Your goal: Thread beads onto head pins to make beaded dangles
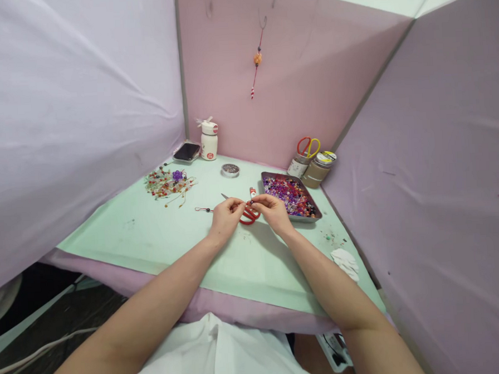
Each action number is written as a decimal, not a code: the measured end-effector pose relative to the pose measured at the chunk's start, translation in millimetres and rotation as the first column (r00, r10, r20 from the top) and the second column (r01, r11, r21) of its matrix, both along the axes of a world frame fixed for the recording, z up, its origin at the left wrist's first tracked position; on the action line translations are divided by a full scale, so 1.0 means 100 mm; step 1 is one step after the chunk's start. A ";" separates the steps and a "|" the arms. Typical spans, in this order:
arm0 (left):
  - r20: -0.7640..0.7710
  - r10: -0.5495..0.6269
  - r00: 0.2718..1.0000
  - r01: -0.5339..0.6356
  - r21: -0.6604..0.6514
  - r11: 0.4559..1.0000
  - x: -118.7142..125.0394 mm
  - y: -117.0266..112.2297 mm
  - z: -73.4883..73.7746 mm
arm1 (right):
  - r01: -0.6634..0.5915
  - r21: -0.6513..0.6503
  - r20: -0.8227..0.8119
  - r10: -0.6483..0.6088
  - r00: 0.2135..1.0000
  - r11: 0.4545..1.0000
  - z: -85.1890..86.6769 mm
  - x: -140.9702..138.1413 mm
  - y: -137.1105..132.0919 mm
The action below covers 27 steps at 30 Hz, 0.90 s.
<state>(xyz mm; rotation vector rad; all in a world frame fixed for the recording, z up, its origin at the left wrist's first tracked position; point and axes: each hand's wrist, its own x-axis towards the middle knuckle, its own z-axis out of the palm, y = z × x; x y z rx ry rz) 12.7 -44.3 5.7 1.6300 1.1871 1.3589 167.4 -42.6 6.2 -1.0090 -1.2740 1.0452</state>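
Observation:
My left hand (226, 216) is closed in a pinch on a thin red beaded cord. The cord's loop end (201, 209), with a dark bead (208, 210) on it, sticks out to the left of that hand. Fingertips of my right hand (273, 209) are pinched close to the left ones, at a small dark bead (251, 202) on the cord. Under and between both hands lie red-handled scissors (248, 220), their blade tip pointing up and left. Just beyond the right fingers is a small white and red item (252, 192), partly hidden.
Right of my hands sits a tray (291, 220) of mixed beads. Behind it are two jars (314, 172), one holding scissors (308, 146). At left lie a tangle of beaded strands (165, 183), a phone (187, 152) and a white bottle (209, 141). A beaded cord (258, 59) hangs above.

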 end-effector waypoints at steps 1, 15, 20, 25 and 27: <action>-0.002 0.001 1.000 -0.001 0.001 1.000 0.00 0.00 0.00 | 0.002 0.000 0.005 -0.002 1.000 1.000 0.00 0.00 0.00; -0.021 0.006 1.000 -0.007 -0.003 1.000 -0.01 -0.02 0.03 | 0.010 0.035 0.063 -0.012 0.998 0.999 0.01 -0.02 -0.03; -0.023 0.015 1.000 -0.015 -0.003 1.000 0.00 -0.01 0.01 | 0.023 0.052 0.087 -0.027 0.996 0.998 0.02 -0.03 -0.04; -0.032 0.024 0.999 -0.024 0.001 1.000 0.00 0.00 -0.01 | 0.029 0.073 0.112 -0.037 0.993 0.997 0.03 -0.04 -0.07; -0.029 0.026 0.999 -0.026 0.002 1.000 0.00 0.00 -0.01 | 0.029 0.079 0.130 -0.039 0.991 0.996 0.04 -0.04 -0.07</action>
